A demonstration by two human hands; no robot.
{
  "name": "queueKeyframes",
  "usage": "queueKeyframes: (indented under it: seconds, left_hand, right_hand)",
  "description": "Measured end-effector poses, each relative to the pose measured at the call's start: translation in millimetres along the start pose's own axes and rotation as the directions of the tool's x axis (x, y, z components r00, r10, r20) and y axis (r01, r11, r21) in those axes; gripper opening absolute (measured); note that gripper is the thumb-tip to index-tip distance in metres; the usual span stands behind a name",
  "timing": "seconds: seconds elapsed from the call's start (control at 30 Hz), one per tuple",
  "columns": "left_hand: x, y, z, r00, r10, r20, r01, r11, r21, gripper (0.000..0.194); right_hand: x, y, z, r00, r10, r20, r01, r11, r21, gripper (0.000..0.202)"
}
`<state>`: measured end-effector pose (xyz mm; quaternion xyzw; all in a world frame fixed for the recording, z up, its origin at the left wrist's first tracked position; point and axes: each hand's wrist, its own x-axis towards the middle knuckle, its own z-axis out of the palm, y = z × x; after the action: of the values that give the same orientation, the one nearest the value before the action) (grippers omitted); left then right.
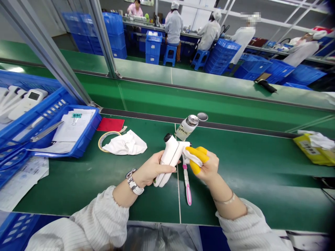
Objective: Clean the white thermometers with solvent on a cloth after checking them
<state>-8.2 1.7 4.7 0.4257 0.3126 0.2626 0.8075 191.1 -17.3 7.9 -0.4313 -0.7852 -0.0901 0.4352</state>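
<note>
My left hand (154, 169) is wrapped round a white handheld device (171, 153) with black ends, held tilted above the green table. Yellow finger cots cover fingertips of my right hand (206, 162), which pinches a folded white cloth (193, 157) against the device's right end. Below the cloth a pink and white toothbrush (187, 186) lies on the table, its head partly hidden. Just behind the device stands a tilted-looking white bottle (186, 129) with a metal top and its round lid (202, 116) flipped back. To the left, a crumpled white cloth (127, 143) rests against a tape roll (101, 141).
Blue baskets (70, 150) at the left hold papers, scissors (47, 131) and white devices (27, 103). A red card (110, 124) lies near the black rail (141, 116). A yellow packet (311, 150) sits at the right. Several people work beyond the green conveyor (214, 103).
</note>
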Motion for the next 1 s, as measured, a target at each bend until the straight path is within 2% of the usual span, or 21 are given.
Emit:
queueKeyframes:
  seconds: [0.07, 0.3, 0.5, 0.63, 0.73, 0.8, 0.87, 0.93, 1.0]
  left_hand:
    - [-0.6, 1.0, 0.2, 1.0, -0.008, 0.007, 0.008, 1.0, -0.019, 0.043]
    - [-0.3, -0.2, 0.6, 1.0, -0.02, -0.002, 0.02, 1.0, 0.005, 0.043]
    - [0.3, -1.8, 0.6, 0.999, -0.016, -0.03, 0.017, 0.999, 0.038, 0.04]
    - [1.0, -3.3, -0.8, 0.998, 0.004, -0.065, 0.0, 0.998, 0.056, 0.039]
    - [1.6, -2.8, -1.8, 0.997, 0.01, -0.071, -0.006, 0.998, 0.058, 0.042]
    - [1.5, -1.7, -2.0, 0.998, 0.007, -0.061, -0.004, 0.999, 0.051, 0.045]
    - [1.2, -0.7, -2.0, 0.999, 0.002, -0.046, 0.0, 0.999, 0.04, 0.048]
    - [0.8, -0.4, -2.0, 0.999, -0.004, -0.044, 0.006, 0.999, 0.032, 0.051]
    - [0.5, -0.6, -2.0, 0.999, -0.012, -0.045, 0.014, 0.999, 0.03, 0.052]
  right_hand:
    - [0.2, 0.1, -0.9, 0.999, 0.037, -0.013, -0.038, 0.998, -0.054, 0.025]
    - [2.2, -4.0, 0.1, 0.999, 0.007, 0.054, -0.001, 0.995, -0.1, 0.024]
    - [0.7, -5.0, 2.8, 0.991, -0.029, 0.129, 0.031, 0.999, -0.015, 0.024]
    - [1.1, -5.7, 3.4, 0.973, -0.117, 0.201, 0.1, 0.99, 0.095, 0.024]
    - [3.0, 2.1, -4.3, 0.958, -0.165, 0.236, 0.128, 0.978, 0.163, 0.02]
    - [3.1, 13.9, -14.3, 0.974, -0.073, 0.216, 0.047, 0.991, 0.124, 0.02]
    - [1.1, 28.9, -25.2, 0.97, 0.106, 0.217, -0.114, 0.993, 0.025, 0.022]
    - [-2.6, 42.4, -33.5, 0.913, 0.281, 0.297, -0.262, 0.96, -0.104, 0.024]
    - [-6.3, 49.6, -37.0, 0.836, 0.384, 0.392, -0.328, 0.922, -0.204, 0.023]
